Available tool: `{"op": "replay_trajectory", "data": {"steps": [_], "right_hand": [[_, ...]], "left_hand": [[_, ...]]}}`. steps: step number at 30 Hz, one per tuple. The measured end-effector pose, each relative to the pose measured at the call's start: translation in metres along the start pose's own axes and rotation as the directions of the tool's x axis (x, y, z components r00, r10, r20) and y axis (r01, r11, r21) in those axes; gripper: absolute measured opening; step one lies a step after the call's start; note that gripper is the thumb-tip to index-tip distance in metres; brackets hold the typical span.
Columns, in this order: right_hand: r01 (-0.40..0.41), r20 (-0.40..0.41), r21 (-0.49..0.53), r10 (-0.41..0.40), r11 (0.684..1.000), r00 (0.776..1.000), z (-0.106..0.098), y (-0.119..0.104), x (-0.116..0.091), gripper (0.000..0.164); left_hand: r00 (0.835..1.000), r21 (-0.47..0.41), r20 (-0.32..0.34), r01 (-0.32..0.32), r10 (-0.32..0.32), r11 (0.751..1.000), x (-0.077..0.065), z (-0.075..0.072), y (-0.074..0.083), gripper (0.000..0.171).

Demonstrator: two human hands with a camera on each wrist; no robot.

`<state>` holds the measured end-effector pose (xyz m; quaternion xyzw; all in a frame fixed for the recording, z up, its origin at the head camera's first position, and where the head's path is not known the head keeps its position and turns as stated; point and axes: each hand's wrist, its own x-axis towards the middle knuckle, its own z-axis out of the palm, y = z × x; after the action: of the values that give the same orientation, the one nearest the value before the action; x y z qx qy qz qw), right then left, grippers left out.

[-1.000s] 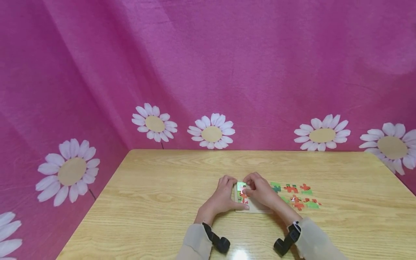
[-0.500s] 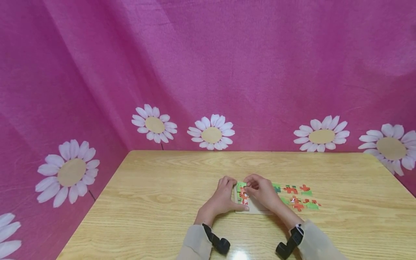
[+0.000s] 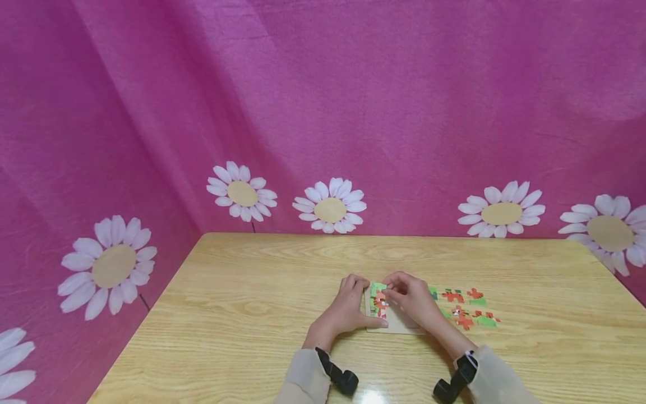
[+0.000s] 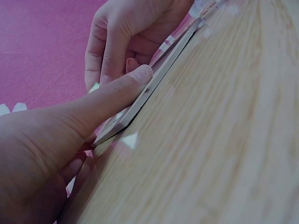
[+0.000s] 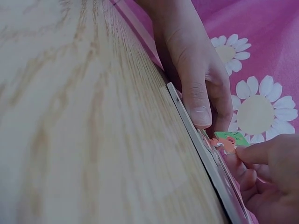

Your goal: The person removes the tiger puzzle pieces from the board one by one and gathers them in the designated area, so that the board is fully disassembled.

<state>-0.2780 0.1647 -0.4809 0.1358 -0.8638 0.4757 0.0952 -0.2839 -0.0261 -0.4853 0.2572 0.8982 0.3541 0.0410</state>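
Magenta daisy-printed cloth (image 3: 393, 112) hangs beyond the wood-grain table (image 3: 252, 280) on my feed. I see the left hand (image 3: 347, 310), thumb and fingers spread wide, gripping the left end of the puzzle tray (image 3: 401, 324); the right hand (image 3: 418, 300) is over that tray, which lies between them. Loose pieces (image 3: 461, 317) sit right of both. Pinched by the right hand, one green-and-orange piece (image 5: 231, 139) tilts above the tray.

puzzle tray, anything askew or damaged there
Only the green-and-orange jigsaw piece in the right hand looks askew: it tilts up instead of lying flat in the puzzle tray. No damage shows.
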Motion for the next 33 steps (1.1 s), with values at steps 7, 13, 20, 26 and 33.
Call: {"op": "replay_trajectory", "data": {"steps": [7, 13, 20, 26, 33], "right_hand": [[0.019, -0.009, 0.017, -0.019, 1.000, 1.000, -0.003, 0.002, -0.002, 0.016], [0.016, -0.004, 0.062, -0.015, 0.998, 1.000, -0.010, 0.003, -0.007, 0.016], [-0.005, 0.006, 0.072, 0.004, 0.997, 1.000, -0.023, 0.002, -0.016, 0.015], [-0.022, -0.008, 0.060, 0.022, 0.998, 1.000, -0.033, 0.002, -0.028, 0.015], [0.010, -0.017, 0.082, -0.008, 0.997, 1.000, -0.047, 0.007, -0.041, 0.017]], "left_hand": [[1.000, 0.003, 0.008, 0.013, -0.013, 1.000, 0.000, 0.000, 0.000, 0.088], [1.000, 0.013, 0.009, 0.007, -0.007, 1.000, 0.000, -0.001, 0.001, 0.088], [1.000, 0.010, 0.013, 0.009, -0.009, 1.000, 0.000, -0.001, 0.001, 0.089], [1.000, 0.007, 0.018, 0.020, -0.020, 1.000, 0.000, 0.000, 0.002, 0.089], [1.000, -0.002, 0.016, 0.006, -0.006, 1.000, -0.002, -0.003, 0.004, 0.090]]}}
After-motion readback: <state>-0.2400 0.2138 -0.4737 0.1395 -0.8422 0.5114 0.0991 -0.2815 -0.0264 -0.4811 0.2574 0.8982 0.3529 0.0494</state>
